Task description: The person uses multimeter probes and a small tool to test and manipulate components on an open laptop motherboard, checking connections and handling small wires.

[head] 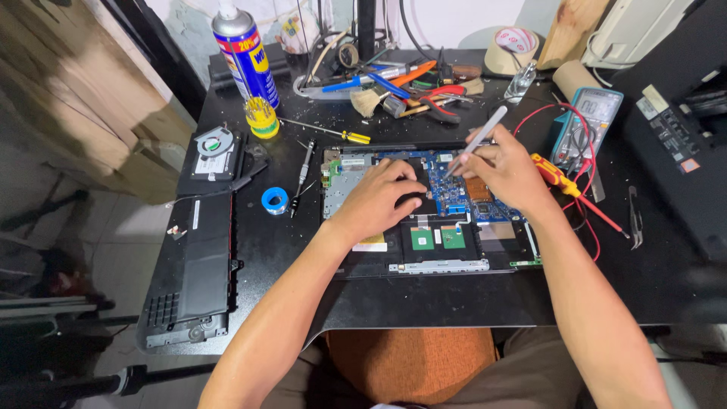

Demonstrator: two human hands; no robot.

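Opened laptop chassis under both hands on a cluttered repair bench.

We note the black worktable (pixel 666 280) carries everything within arm's reach, and the opened laptop (pixel 424 208) lies at its centre, directly before us, board side up so the blue circuit board (pixel 447 170) is exposed. The removed bottom cover (pixel 193 265) sits well off to the left, apparently to keep the work area free, with the detached fan (pixel 214 148) above it. The multimeter (pixel 591 121) rests to the right, its red leads trailing near the chassis. Our left hand (pixel 382 198) lies flat with fingers curled over a black part, seemingly steadying it. Our right hand (pixel 507 170) pinches a slim grey pry tool (pixel 477 140), pen-fashion, tip angled down to the board.
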